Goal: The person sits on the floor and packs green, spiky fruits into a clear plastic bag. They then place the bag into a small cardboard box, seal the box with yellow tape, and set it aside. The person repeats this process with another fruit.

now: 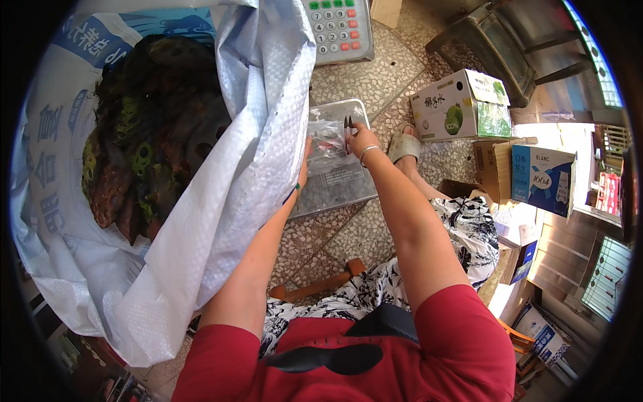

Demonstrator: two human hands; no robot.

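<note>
My right hand [362, 140] grips a small pair of scissors [348, 122], their dark blades pointing away from me. Beside it, a clear plastic bag [325, 144] lies on the metal pan of a weighing scale [335, 193]; something reddish shows through the plastic. My left hand [304, 157] is at the bag's left side, mostly hidden behind the edge of a white woven sack [236, 201]; its grip cannot be made out. Inside the wide-mouthed sack sits a dark brown, lumpy mass [155, 130] with yellow-green netted patches, perhaps plant material.
The scale's keypad [334, 30] is beyond the pan. A coconut-water carton [459, 108] stands right of my sandalled foot [404, 143], near a wooden stool [495, 50]. A blue beer carton [542, 176] and other boxes are further right. A wooden bar [321, 286] lies near my lap.
</note>
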